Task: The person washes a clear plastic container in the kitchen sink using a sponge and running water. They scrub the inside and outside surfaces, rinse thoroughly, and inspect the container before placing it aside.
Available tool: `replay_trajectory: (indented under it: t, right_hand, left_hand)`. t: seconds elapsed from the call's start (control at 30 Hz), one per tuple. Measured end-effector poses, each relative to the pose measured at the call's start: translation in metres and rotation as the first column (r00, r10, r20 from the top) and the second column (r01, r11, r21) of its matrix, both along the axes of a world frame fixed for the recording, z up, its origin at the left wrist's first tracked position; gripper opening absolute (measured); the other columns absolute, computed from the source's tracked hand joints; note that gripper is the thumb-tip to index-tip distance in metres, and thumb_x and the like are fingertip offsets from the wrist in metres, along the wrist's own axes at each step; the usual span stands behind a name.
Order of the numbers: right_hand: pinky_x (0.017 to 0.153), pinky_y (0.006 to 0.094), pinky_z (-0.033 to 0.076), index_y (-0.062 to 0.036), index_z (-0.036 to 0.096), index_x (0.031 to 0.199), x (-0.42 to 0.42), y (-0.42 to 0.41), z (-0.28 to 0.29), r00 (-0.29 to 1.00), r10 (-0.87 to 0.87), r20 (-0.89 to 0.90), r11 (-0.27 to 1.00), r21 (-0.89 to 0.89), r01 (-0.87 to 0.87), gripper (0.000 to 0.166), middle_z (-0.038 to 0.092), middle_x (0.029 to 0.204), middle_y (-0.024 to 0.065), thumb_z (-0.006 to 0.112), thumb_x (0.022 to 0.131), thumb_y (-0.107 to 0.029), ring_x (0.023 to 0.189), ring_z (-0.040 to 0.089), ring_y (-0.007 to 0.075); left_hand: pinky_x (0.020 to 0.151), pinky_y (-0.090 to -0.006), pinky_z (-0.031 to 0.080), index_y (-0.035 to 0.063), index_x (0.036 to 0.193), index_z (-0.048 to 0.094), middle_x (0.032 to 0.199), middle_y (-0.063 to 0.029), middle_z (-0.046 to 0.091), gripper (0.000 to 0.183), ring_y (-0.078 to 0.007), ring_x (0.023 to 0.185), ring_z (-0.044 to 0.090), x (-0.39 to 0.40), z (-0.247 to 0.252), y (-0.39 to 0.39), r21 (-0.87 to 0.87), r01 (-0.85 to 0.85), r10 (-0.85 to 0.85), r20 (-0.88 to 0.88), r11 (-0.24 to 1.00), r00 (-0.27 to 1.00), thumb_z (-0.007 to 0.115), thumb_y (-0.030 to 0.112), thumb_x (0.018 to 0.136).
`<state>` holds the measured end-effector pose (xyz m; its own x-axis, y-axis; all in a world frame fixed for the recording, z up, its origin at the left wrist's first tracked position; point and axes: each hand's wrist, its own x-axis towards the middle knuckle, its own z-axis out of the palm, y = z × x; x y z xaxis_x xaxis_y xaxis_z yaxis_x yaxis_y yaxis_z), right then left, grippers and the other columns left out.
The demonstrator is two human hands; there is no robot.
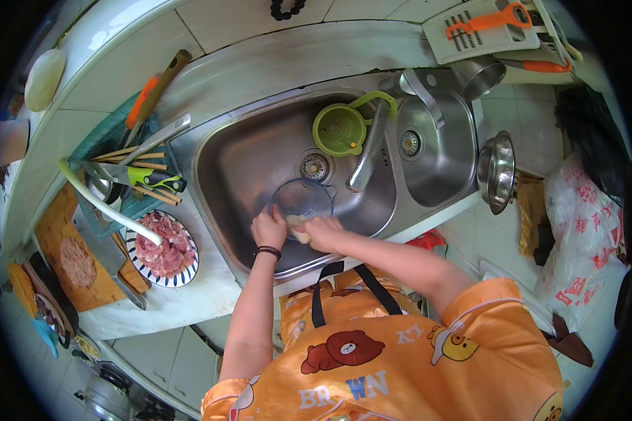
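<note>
A clear glass bowl with a small spout (pixel 303 193) is low in the large sink basin (pixel 242 152). My left hand (pixel 269 229) grips its near left rim. My right hand (pixel 321 231) is closed around a pale, cloth-like piece (pixel 298 229) and presses it at the bowl's near edge. What exactly the pale piece is cannot be told. The chrome faucet (pixel 366 163) extends over the basin, just right of the bowl. Behind the bowl, a green plastic strainer cup (pixel 339 129) rests near the drain (pixel 314 166), its handle by the faucet.
Left of the sink are a plate of raw sliced meat (pixel 164 247), a cleaver (pixel 102 247) on a wooden cutting board (pixel 58 221) with minced meat, and a teal basket (pixel 92 200) with knives and chopsticks. Steel bowls (pixel 500 172) stand at the right edge.
</note>
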<state>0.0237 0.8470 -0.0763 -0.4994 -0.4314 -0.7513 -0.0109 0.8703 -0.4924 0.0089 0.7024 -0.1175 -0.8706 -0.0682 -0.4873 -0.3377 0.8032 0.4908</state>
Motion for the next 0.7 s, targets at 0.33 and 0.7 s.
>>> replay_trajectory:
  t: [0.33,0.7]
  right_hand:
    - [0.104,0.0457,0.023,-0.0106,0.068,0.096,-0.011,0.018,-0.002,0.929,0.335,-0.155,0.938,0.146,-0.314,0.028,0.063,0.097,0.0182,0.057,0.072,-0.018,0.109,0.051,0.0324]
    - [0.107,0.0471,0.020,-0.0117,0.066,0.102,-0.026,0.048,0.018,0.556,0.715,-0.424,0.697,0.371,-0.614,0.033,0.060,0.109,0.0145,0.053,0.072,-0.016,0.118,0.043,0.0325]
  left_hand:
    - [0.069,-0.0477,0.047,0.0024,0.085,0.063,0.075,-0.0243,0.061,0.025,-0.0415,0.074,0.059,-0.006,0.006,0.010,-0.071,-0.007,0.008,0.012,0.997,1.000,0.051,0.023,0.083]
    - [0.070,-0.0475,0.047,0.0015,0.084,0.064,0.075,-0.0251,0.060,0.029,-0.0412,0.075,0.060,-0.010,0.003,0.008,-0.115,0.024,-0.021,0.028,0.993,0.999,0.050,0.027,0.083]
